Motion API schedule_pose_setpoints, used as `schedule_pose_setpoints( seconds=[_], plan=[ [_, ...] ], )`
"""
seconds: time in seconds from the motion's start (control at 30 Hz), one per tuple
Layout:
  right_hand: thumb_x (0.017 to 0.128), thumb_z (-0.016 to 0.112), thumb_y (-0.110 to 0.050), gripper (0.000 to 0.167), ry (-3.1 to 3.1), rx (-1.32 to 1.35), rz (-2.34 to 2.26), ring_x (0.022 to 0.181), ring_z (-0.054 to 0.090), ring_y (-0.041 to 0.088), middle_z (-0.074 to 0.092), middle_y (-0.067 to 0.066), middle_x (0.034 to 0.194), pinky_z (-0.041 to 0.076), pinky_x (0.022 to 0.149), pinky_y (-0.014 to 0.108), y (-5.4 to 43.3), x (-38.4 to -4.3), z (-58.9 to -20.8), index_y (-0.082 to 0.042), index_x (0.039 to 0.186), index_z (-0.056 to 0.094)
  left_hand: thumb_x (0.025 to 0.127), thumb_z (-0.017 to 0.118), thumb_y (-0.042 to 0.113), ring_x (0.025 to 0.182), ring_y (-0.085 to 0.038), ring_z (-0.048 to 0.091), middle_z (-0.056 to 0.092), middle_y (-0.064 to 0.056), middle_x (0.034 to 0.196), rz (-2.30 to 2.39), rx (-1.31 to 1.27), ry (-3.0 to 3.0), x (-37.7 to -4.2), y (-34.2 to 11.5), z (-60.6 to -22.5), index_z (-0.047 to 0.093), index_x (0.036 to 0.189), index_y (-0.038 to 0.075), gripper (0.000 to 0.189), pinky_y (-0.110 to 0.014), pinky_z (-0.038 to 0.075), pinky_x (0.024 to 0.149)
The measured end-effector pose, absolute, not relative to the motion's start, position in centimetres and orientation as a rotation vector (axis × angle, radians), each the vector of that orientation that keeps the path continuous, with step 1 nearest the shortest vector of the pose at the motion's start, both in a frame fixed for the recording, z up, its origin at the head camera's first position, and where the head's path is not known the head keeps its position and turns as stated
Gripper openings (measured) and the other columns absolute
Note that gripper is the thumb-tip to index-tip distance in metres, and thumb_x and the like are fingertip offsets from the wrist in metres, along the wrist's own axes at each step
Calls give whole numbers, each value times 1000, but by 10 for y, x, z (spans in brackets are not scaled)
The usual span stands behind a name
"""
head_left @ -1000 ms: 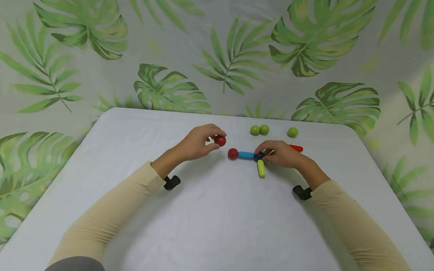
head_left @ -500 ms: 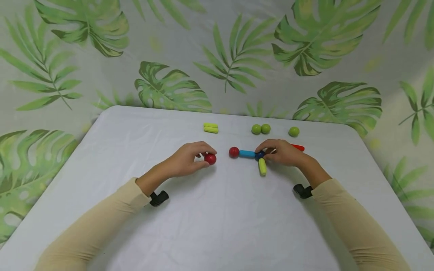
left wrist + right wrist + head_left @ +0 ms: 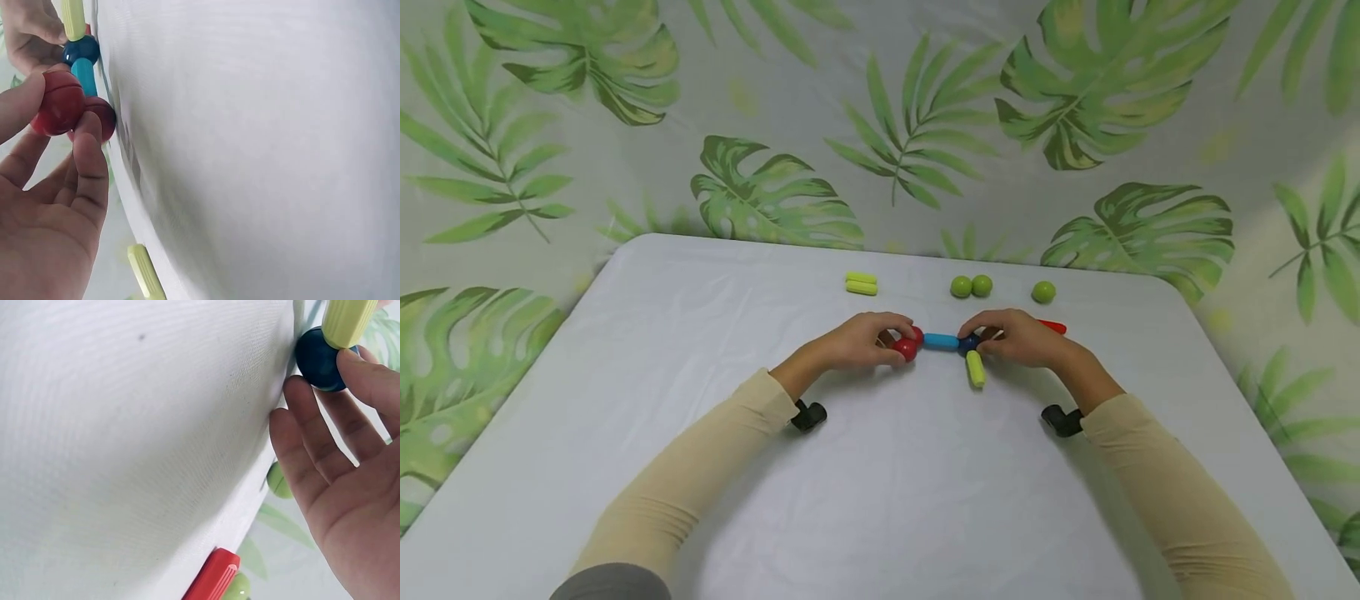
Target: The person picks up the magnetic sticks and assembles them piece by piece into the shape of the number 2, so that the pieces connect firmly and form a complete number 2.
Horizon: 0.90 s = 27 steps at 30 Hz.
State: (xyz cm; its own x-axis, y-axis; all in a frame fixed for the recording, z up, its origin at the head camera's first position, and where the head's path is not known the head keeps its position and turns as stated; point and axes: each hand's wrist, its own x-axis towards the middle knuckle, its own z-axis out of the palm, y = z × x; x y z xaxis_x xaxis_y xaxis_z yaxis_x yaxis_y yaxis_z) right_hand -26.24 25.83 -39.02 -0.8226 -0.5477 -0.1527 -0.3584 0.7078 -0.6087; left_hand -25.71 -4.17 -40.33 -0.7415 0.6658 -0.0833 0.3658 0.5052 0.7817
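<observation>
My left hand [image 3: 863, 340] pinches a red ball [image 3: 57, 103] between thumb and fingers. That ball overlaps a second red ball [image 3: 103, 119] in the left wrist view, and the fingertips are right at both. A light blue stick [image 3: 941, 342] joins the second red ball to a dark blue ball [image 3: 317, 359]. From the dark blue ball a yellow-green grooved stick [image 3: 975, 368] sticks out toward the near side. Thumb and fingers of my right hand [image 3: 1021, 340] grip the dark blue ball.
Two yellow-green sticks [image 3: 861, 284] lie side by side at the back. Two green balls [image 3: 972, 286] sit together, with another green ball [image 3: 1043, 292] farther right. Behind the right hand lies a red stick [image 3: 1053, 326]. A white cloth [image 3: 880, 483] covers the table.
My left hand first drew the red ball left and nearer, then carried it right, up against the red ball on the joined piece. The right hand keeps its place on the dark blue ball.
</observation>
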Motion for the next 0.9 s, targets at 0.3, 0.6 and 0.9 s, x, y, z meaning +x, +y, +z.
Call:
schedule_pose_setpoints(
  seconds=[0.3,0.6,0.9],
  plan=[
    [94,62,0,32,2621,-749,-785,111,67,34,66,15,127,55,95,49,256,-262,-387,-11,123,66,92,69,15,116,-23,63,51,-6,149,1115,849,2390,-255,-41,-402,62,126,15,35,-33,53,100],
    [94,62,0,32,2611,-717,-794,112,67,33,66,15,128,55,95,48,256,-261,-390,-12,124,66,92,68,14,116,-25,63,49,-10,149,1138,859,2397,-254,-43,-403,62,126,13,35,-33,54,99],
    [92,65,-1,32,2624,-724,-813,110,67,32,67,14,126,57,92,46,258,-263,-392,-13,122,67,89,70,6,111,-24,64,62,-11,126,1178,878,2541,-246,-47,-401,63,125,6,36,-32,56,94]
  ],
)
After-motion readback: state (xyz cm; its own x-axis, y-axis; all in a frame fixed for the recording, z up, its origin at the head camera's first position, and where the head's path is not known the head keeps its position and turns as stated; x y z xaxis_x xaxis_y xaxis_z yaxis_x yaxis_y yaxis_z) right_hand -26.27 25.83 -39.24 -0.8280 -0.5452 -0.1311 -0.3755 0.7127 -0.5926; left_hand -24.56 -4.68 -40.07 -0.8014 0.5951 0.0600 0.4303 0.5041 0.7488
